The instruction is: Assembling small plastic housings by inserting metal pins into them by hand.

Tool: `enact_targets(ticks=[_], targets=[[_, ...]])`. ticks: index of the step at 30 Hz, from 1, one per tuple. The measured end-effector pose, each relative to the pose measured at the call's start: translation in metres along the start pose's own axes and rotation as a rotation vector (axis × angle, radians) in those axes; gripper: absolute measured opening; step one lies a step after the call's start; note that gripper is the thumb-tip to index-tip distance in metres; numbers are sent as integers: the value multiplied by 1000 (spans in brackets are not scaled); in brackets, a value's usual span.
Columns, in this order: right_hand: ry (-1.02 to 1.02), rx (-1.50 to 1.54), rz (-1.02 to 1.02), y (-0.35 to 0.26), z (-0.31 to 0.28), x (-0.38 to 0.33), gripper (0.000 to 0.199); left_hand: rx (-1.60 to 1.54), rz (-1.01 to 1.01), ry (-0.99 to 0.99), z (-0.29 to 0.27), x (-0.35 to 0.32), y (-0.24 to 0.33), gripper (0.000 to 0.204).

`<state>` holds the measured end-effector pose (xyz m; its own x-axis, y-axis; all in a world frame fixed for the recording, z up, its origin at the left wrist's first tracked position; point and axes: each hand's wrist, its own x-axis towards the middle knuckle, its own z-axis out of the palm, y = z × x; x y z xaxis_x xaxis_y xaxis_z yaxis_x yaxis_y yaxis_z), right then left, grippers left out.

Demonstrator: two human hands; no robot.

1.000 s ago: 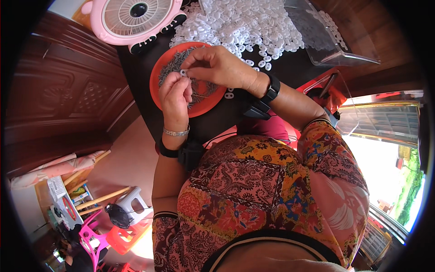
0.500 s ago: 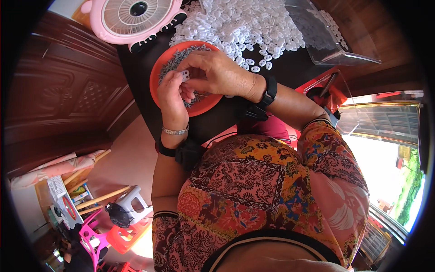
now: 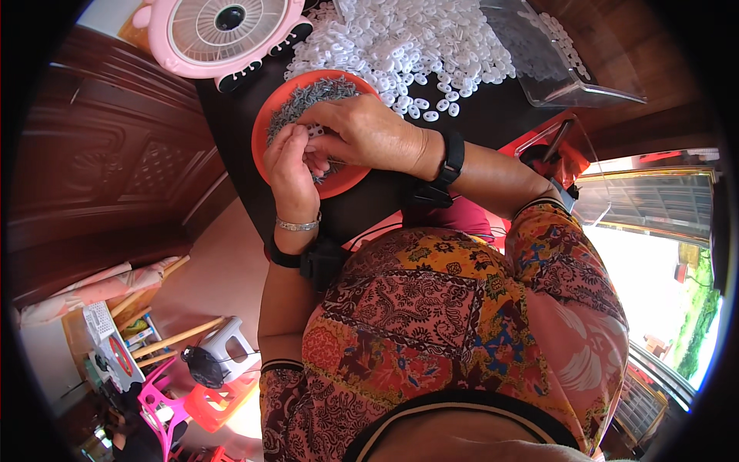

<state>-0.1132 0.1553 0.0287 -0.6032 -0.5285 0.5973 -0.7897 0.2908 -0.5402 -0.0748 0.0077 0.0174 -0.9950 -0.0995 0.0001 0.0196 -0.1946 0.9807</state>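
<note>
Over an orange-red bowl (image 3: pixel 262 146) of grey screws (image 3: pixel 312 94), my two hands meet fingertip to fingertip. My left hand (image 3: pixel 294 171) has its fingers closed around a small white oval plastic piece with holes (image 3: pixel 315 132). My right hand (image 3: pixel 377 132) reaches in from the right, thumb and fingers pinched at the same piece. Most of the piece is covered by fingers, and I cannot make out whether a screw is in it. Behind the bowl lies a large heap of white oval two-holed pieces (image 3: pixel 408 50), with several loose ones along its near edge.
A pink fan (image 3: pixel 231 35) stands at the back left of the dark table (image 3: pixel 231 123). On the back right sits a clear plastic tray (image 3: pixel 573 94) with white pieces inside. Stools (image 3: pixel 212 400) stand on the floor at lower left.
My right hand has turned slightly and come lower and closer over the bowl, uncovering more screws at its far side. Both hands stay on the white piece.
</note>
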Motion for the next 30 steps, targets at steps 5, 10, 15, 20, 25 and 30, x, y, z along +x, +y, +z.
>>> enact_targets(ticks=[5,10,15,20,25,30], targets=[[-16,32,15,0,-1,0,21,1,-7,-15,-2,0,1,24],[-6,38,9,-1,-4,0,18,-7,-6,-23,1,0,2,24],[18,45,-6,1,-5,-1,13,21,17,15,6,-4,4,26],[143,-60,-59,-12,-37,1,19,-30,98,-98,6,-5,3,27],[562,-643,369,-26,-159,14,29,6,135,-80,-4,-1,8,28],[593,-1225,377,4,-198,-2,28,-8,151,-71,-1,1,11,24]])
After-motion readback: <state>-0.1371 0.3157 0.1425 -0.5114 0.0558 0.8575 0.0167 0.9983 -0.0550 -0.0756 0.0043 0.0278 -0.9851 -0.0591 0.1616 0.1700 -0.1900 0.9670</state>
